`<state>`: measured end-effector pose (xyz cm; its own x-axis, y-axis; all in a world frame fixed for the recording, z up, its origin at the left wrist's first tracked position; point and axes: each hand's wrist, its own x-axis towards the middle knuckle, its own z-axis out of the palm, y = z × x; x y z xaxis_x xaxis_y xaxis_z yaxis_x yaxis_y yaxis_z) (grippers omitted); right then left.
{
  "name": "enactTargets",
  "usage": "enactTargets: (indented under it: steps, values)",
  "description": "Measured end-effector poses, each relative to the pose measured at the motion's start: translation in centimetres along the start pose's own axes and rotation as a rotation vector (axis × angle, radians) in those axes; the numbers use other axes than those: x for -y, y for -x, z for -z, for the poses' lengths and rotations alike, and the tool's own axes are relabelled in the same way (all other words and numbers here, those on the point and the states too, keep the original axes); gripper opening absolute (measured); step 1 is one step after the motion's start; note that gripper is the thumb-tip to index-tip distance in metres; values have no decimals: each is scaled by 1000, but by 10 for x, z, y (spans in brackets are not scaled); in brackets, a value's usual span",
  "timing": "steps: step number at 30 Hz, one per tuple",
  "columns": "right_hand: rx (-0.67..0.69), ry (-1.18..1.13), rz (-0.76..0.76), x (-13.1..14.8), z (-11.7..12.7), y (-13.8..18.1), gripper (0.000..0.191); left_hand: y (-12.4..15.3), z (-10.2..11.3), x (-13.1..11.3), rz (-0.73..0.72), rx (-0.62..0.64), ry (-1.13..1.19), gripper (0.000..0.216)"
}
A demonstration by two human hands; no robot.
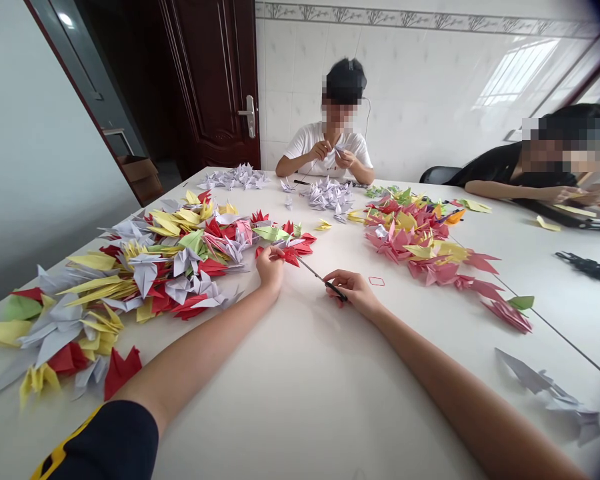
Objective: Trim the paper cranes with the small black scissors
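Note:
My right hand is closed round the black handles of a pair of scissors. The thin blades point up and left, reaching a red folded paper crane. Pinched at that crane's left side are the fingertips of my left hand. Whether the blades touch the paper I cannot make out. Just behind and left of my left hand spreads a big heap of folded paper cranes in white, yellow, red and green.
A second pile of pink and yellow cranes lies right of centre. White cranes sit before a person in a white shirt, who handles folded paper. Another person in black works at the right. Grey-white cranes rest near right.

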<state>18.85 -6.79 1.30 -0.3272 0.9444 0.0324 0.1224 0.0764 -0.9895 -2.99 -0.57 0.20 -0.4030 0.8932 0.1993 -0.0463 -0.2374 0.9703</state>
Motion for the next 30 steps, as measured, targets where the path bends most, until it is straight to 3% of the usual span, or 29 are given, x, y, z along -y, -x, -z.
enactTargets:
  steps: [14, 30]
  values:
    - [18, 20, 1, -3, 1, -2, 35, 5, -5, -3, 24, 97, 87, 33]
    - [-17, 64, -21, 2, -2, -2, 34, 3, -5, 3, -24, 125, 27, 24]
